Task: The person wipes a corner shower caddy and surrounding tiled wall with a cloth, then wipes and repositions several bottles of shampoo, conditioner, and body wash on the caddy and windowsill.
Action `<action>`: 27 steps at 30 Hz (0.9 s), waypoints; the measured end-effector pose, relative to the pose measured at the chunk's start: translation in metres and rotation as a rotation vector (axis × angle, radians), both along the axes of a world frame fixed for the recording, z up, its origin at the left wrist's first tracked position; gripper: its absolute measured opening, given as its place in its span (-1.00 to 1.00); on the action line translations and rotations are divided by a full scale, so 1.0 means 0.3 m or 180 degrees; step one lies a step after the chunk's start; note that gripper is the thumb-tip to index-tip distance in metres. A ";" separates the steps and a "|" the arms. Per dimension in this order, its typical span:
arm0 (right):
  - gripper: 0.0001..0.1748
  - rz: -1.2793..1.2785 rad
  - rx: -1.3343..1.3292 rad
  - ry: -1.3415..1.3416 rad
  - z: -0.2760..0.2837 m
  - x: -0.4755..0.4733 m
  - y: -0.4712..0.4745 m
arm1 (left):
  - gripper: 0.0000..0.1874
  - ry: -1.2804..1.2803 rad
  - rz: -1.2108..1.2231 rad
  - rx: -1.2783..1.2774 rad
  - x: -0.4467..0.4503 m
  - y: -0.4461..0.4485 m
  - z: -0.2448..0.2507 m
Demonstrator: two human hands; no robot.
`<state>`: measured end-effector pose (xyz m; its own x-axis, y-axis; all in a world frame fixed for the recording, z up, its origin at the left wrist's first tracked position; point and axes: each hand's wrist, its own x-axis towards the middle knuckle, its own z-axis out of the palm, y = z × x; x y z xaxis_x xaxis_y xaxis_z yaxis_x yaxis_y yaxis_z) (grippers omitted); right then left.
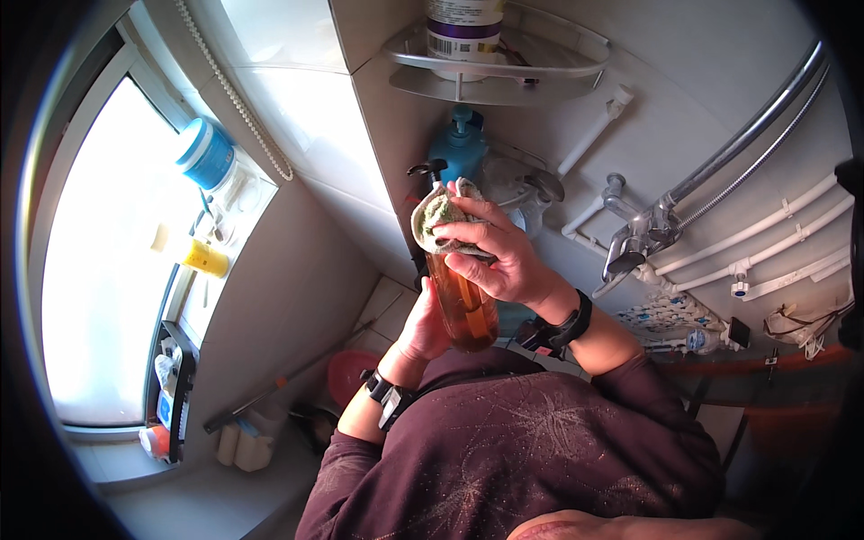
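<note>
An amber pump bottle (pixel 466 307) with a black pump head is tilted in front of my chest. Around its side and lower body, my left hand (pixel 428 322) grips it, its fingers mostly hidden behind the bottle. A damp-looking cloth (pixel 439 223), pale with green patches, is wrapped over the bottle's upper part. My right hand (pixel 496 253) presses this cloth against the bottle, fingers spread across it and thumb lower down. Just behind the pump head stands a blue pump bottle (pixel 459 148) in the corner.
Above hangs a metal corner shelf (pixel 574 64) bearing a white tub (pixel 466 37). A chrome shower mixer (pixel 638 239) and white pipes (pixel 729 223) line the right wall. On the left windowsill are a blue-lidded jar (pixel 206 155) and a yellow bottle (pixel 202 258). Below lies a red basin (pixel 351 378).
</note>
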<state>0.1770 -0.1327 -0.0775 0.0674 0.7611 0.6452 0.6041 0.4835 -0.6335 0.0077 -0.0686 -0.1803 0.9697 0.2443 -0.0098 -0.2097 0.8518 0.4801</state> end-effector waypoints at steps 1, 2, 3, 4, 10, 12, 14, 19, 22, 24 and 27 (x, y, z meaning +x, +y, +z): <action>-0.65 0.0035 -0.0052 0.0203 -0.004 -0.013 0.005 | -0.09 -0.0352 -0.0163 -0.0092 0.001 -0.007 -0.008; -0.65 0.0076 -0.0078 0.0307 -0.010 -0.021 0.002 | -0.02 -0.0505 -0.0330 -0.0233 0.003 -0.010 -0.015; -0.66 0.0186 0.0024 0.0394 -0.019 -0.033 -0.005 | 0.05 -0.0887 -0.0535 -0.0362 0.002 -0.013 -0.019; -0.67 0.0183 0.0046 0.0245 -0.028 -0.035 -0.018 | 0.04 -0.0376 -0.0352 -0.0316 0.000 -0.029 -0.021; -0.70 0.1237 0.0015 -0.0339 -0.086 -0.033 -0.134 | -0.13 0.0457 0.0251 -0.0204 -0.001 -0.021 0.028; -0.73 0.1708 -0.0011 -0.0571 -0.106 -0.031 -0.173 | -0.20 0.0494 0.0528 -0.0124 0.010 0.002 0.049; -0.63 0.1401 0.0026 -0.0533 -0.124 -0.028 -0.202 | -0.30 0.0449 0.0763 -0.0224 0.026 0.021 0.064; -0.28 0.0343 0.0341 0.0245 -0.167 -0.015 -0.226 | -0.37 0.0003 0.1026 -0.0082 0.014 -0.010 0.088; -0.22 0.0453 0.0329 0.0402 -0.189 -0.023 -0.225 | -0.07 -0.0220 0.0790 0.0330 0.000 -0.017 0.102; -0.27 0.0603 0.0092 0.0778 -0.189 -0.028 -0.229 | 0.08 -0.0452 0.0730 0.0334 0.004 -0.029 0.105; -0.45 0.0669 -0.0412 0.1023 -0.146 -0.003 -0.227 | 0.20 -0.0386 0.0680 0.0332 0.009 -0.034 0.106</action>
